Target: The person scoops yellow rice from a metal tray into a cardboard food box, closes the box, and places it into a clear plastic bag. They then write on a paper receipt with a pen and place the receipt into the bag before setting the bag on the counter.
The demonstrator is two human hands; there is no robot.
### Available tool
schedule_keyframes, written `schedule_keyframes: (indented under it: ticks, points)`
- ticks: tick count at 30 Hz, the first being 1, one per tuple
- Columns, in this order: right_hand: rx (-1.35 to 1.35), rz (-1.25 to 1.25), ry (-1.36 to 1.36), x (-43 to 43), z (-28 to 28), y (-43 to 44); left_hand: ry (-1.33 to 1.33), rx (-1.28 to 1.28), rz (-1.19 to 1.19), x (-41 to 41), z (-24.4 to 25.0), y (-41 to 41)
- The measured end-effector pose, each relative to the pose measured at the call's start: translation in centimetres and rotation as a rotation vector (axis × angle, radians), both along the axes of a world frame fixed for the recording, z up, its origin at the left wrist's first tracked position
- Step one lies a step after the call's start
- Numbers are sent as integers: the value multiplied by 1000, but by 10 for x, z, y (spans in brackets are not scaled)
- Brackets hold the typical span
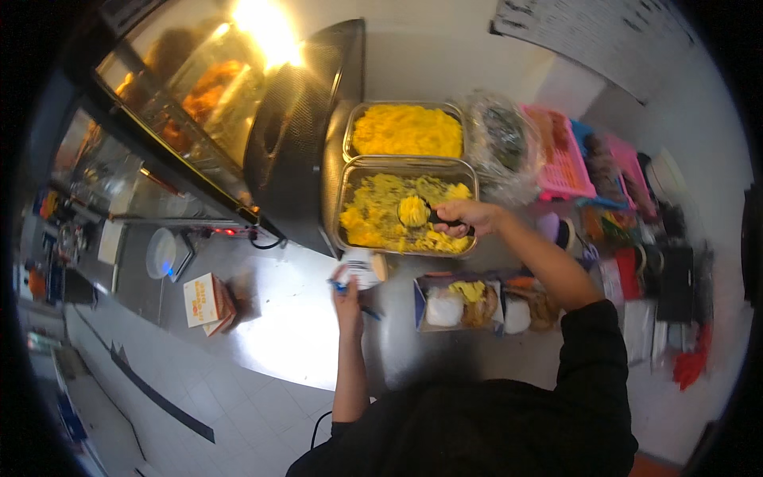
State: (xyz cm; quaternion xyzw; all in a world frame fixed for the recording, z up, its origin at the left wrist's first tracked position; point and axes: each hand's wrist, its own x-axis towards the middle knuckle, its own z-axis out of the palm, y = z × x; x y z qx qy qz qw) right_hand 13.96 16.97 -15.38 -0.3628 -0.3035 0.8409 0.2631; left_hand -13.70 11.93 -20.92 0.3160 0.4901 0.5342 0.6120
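Observation:
My right hand (465, 216) grips the black handle of a scoop (439, 216) over the front metal tray (471, 173). A mound of yellow food (413, 211) fills the scoop's head. More of the same soft, crumbly food lies unevenly in that tray. My left hand (347, 301) is at the tray's front left corner. It holds a slim blue pen-like thing (372, 313) and touches a white printed paper item (360, 266). Below the tray, an open meal box (419, 304) contains a white round bundle (444, 307), fried chicken (480, 307) and some yellow food.
Behind stands a fuller metal tray (348, 131) of yellow food. A lit glass warming cabinet (292, 143) rises at left. Pink baskets (563, 161) and a plastic bag (503, 143) are at right. A printed carton (202, 301) stands near the counter's left edge.

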Motion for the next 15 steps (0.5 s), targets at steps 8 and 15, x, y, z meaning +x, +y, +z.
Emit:
schedule_keyframes:
  ticks: [8,15]
  points:
    - [152,-689,-97,44,84,-208,174,333,116,31,46,-36]
    - [653,-766,-1945,8,-41,-282,68,529,21,67,85,-44]
